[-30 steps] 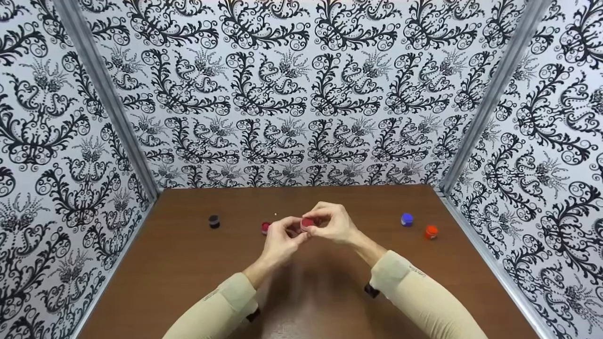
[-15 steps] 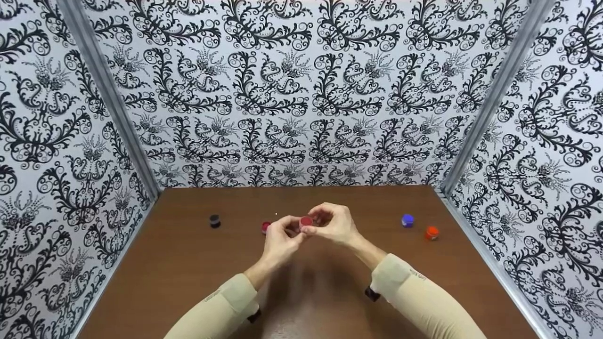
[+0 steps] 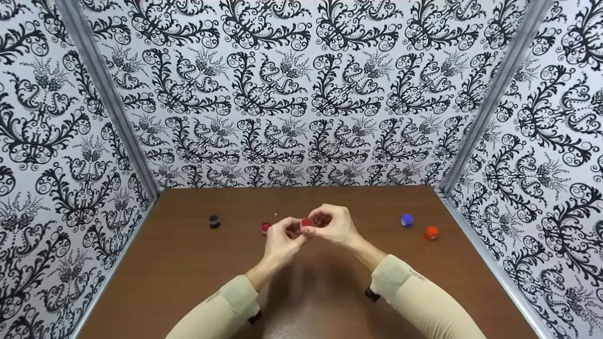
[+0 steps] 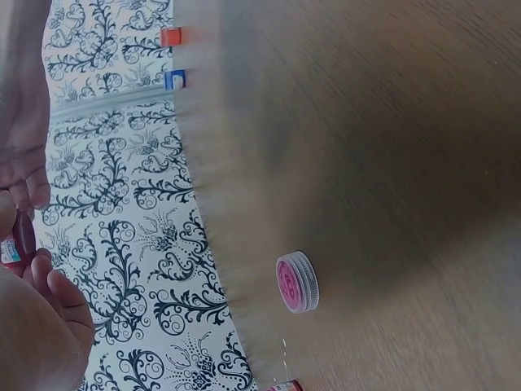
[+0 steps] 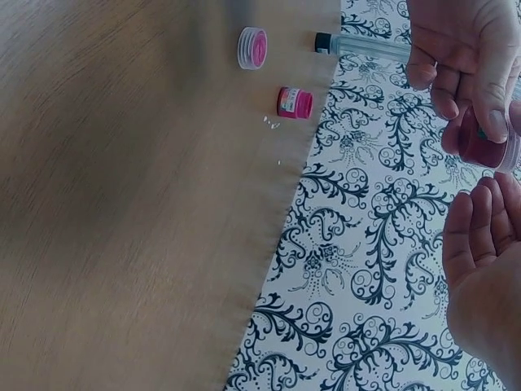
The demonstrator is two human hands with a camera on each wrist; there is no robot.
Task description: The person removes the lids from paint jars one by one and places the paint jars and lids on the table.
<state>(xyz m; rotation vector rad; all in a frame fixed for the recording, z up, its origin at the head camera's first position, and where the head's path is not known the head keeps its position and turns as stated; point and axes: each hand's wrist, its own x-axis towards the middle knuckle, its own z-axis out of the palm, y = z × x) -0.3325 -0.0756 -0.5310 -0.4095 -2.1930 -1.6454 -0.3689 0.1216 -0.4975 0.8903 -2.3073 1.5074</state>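
Observation:
Both hands hold a small red paint jar (image 3: 306, 222) over the middle of the table, its round top facing up. My left hand (image 3: 281, 245) pinches it from the left. In the right wrist view, the left thumb (image 5: 492, 114) lies across the jar's dark red body, and its pale clear rim shows at the frame edge. My right hand (image 3: 335, 226) is bent around the jar's right side. Its thumb touches the near side in the head view, with the other fingers curled behind. In the left wrist view, the jar (image 4: 19, 239) is partly hidden between the fingers.
A clear ridged lid (image 4: 298, 282) with a pink inside lies on the table. An uncapped pink jar (image 5: 295, 103) lies on its side near white crumbs (image 5: 273, 124). A black jar (image 3: 214, 221) stands left; blue (image 3: 407, 220) and orange (image 3: 431, 232) jars stand right.
The right fingers have drawn back slightly from the jar's top, leaving more of its red face in sight. Both hands and the jar otherwise stay in nearly the same place.

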